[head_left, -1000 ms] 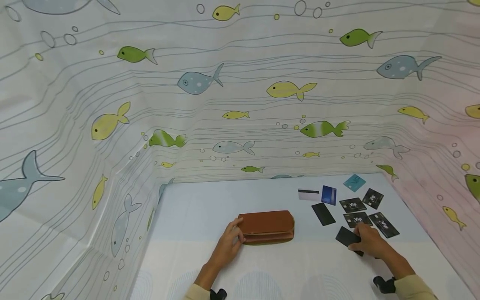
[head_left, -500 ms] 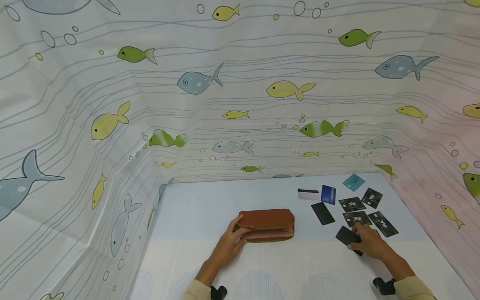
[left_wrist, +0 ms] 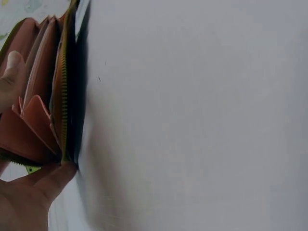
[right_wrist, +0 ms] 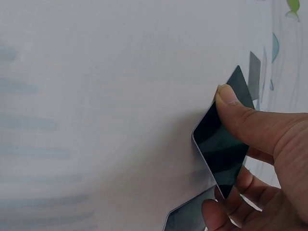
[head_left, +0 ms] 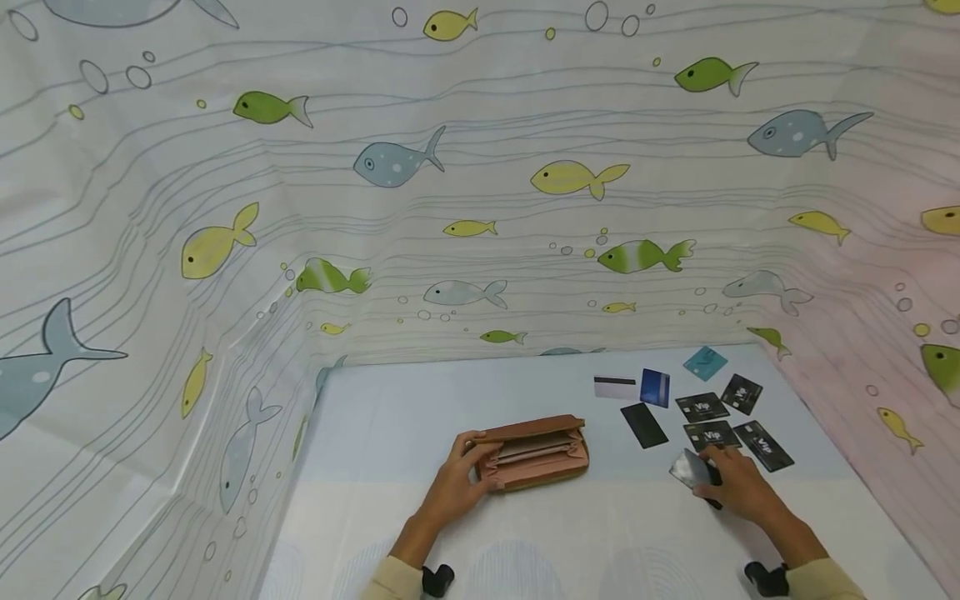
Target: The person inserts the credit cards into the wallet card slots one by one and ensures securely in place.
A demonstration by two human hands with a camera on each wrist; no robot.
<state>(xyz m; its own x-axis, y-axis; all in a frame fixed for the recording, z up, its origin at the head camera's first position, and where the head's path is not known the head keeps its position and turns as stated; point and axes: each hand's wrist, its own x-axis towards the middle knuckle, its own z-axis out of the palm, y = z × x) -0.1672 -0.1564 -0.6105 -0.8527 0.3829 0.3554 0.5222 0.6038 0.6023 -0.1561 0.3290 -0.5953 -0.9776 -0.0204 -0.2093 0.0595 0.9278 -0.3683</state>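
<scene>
My left hand (head_left: 453, 483) grips the left end of a brown zip-around wallet (head_left: 543, 473), which gapes toward me and shows its pinkish inner pockets. In the left wrist view, a thumb lies inside the wallet (left_wrist: 41, 72) while other fingers hold its zipped corner. Over on the right, my right hand (head_left: 738, 483) pinches a black card (right_wrist: 224, 139) between thumb and fingers. That card is tilted and catches the light in the head view. Another dark card (right_wrist: 190, 214) lies under the fingertips in the right wrist view.
Several black "Vip" cards (head_left: 763, 445) lie just beyond my right hand. Farther left are a plain black card (head_left: 643, 425), a blue card (head_left: 655, 388) and a white striped card (head_left: 615, 389). A teal card (head_left: 705, 363) lies near the table's back edge.
The wallet's flap has lifted under my left hand, and the wallet has gone from closed to gaping. The black card in my right hand has tilted up from the table.
</scene>
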